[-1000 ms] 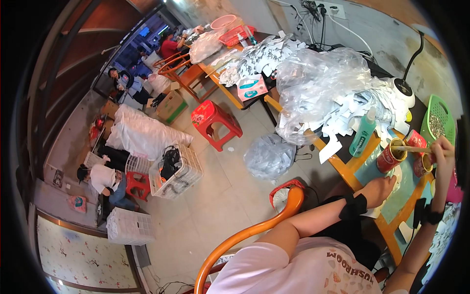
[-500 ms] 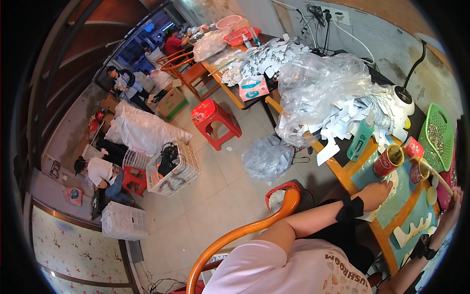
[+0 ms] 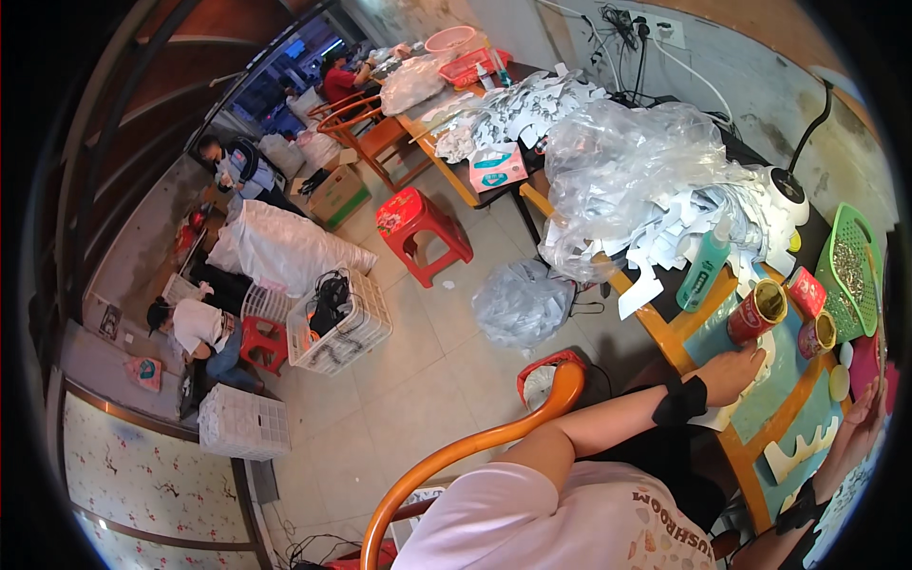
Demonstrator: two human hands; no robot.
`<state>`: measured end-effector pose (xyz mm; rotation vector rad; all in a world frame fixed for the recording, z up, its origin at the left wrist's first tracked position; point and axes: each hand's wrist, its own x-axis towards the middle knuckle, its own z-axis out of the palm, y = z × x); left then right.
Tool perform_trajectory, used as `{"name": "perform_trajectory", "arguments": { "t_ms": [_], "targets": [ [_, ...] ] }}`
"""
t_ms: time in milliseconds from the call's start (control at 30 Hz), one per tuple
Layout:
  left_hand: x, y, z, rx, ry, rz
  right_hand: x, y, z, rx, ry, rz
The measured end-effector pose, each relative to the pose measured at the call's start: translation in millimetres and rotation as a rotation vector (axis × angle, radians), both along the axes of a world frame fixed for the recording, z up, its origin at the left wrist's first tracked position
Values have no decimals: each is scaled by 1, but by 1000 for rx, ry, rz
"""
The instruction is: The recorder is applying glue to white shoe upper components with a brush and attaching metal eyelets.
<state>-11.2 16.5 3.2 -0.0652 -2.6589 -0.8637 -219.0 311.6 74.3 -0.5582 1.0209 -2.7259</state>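
Left hand (image 3: 733,372) lies flat, fingers spread, pressing a white cut-out sheet (image 3: 760,366) on the desk (image 3: 665,332). Right hand (image 3: 860,418) open, empty, near the desk's right edge. Sheet looks thin, light and floppy; best pinched at an edge. Red can (image 3: 757,312) just beyond; teal bottle (image 3: 703,273) behind; green basket (image 3: 850,266) far right.
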Motion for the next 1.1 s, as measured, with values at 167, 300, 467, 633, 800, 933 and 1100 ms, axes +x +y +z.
{"name": "perform_trajectory", "arguments": {
  "t_ms": [167,300,467,633,800,933,1100],
  "targets": [
    [-8,3,-13,-90,-9,48,-13,56,-43,-79,39,182],
    [-13,-8,-36,-309,77,80,41,33,-40,208,-93,-254],
    [-9,-11,-5,-131,90,23,106,-14,-13,422,-18,-240],
    [-3,-14,16,-210,-147,-72,127,-18,-22,655,72,-276],
    [-11,-12,10,-273,36,-153,132,-30,-25,795,146,-223],
    [-19,-17,9,-237,7,-198,129,-38,-31,837,161,-189],
    [-24,-19,10,-197,-22,-207,127,-40,-28,881,179,-196]
  ]
}}
